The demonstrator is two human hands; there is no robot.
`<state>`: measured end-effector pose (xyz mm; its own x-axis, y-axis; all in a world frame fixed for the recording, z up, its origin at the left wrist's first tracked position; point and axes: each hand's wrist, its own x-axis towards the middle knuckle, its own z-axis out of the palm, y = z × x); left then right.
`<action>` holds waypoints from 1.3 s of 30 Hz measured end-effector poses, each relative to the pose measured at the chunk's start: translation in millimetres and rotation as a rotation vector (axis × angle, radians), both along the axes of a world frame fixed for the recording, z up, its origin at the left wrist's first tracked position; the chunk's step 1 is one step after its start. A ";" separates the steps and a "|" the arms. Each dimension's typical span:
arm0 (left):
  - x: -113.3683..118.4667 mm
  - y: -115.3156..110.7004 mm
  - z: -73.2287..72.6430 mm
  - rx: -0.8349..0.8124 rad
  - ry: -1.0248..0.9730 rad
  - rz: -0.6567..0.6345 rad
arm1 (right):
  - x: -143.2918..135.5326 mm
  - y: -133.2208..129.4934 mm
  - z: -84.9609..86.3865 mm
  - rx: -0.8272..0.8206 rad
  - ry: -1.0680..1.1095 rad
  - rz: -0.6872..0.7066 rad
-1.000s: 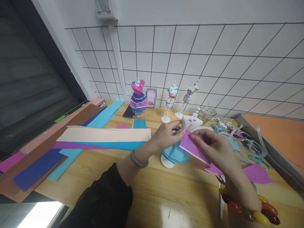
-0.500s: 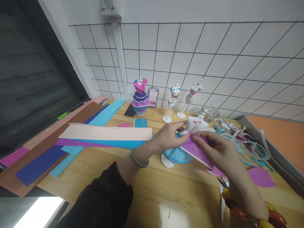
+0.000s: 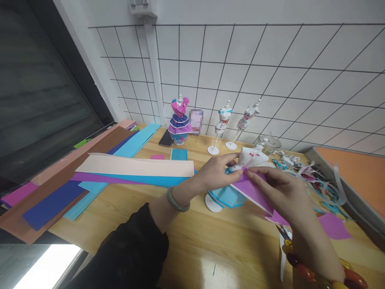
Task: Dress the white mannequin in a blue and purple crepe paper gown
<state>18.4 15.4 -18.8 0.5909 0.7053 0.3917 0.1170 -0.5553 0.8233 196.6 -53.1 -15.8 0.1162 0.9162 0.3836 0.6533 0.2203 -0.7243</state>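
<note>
A white miniature dress form leans in front of me, its round base toward the left. Around its lower part is a light-blue paper skirt. My left hand is closed around the form's waist, its thumb pressing the gathered edge of a purple paper strip there. With thumb and fingertips my right hand pinches the same strip at its upper edge. The strip hangs over the skirt's right side. Some of the left fingers are hidden behind the form.
Coloured paper strips lie at left. Against the wall stand a dressed form beside a phone, and two bare forms. Paper scraps and an orange-bottomed tray are at right. Scissors lie near my right wrist.
The view has shifted slightly, so the things appear a little displaced. Both hands keep their hold on the form and purple strip; I see no clear change in the work.
</note>
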 end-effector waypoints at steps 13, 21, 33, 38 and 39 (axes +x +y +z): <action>-0.6 -2.7 2.4 -0.006 0.012 -0.007 | -4.9 0.3 5.0 -0.057 0.090 -0.074; 0.0 0.0 0.1 -0.049 0.003 0.011 | 1.6 -0.7 5.3 -0.116 0.022 0.036; -3.5 0.3 0.6 -0.020 0.074 -0.056 | 13.2 -3.1 6.8 -0.228 -0.019 0.062; -4.8 0.3 2.6 -0.028 0.119 -0.054 | 13.5 -4.1 7.3 -0.238 0.092 0.170; -5.1 0.4 3.0 -0.032 0.123 -0.053 | 13.0 -4.3 7.7 -0.237 0.113 0.171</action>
<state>13.3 15.8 -15.8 0.6698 0.6827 0.2922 0.1892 -0.5374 0.8218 209.6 -57.3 -8.2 -0.0178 0.9884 0.1505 0.5341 0.1367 -0.8343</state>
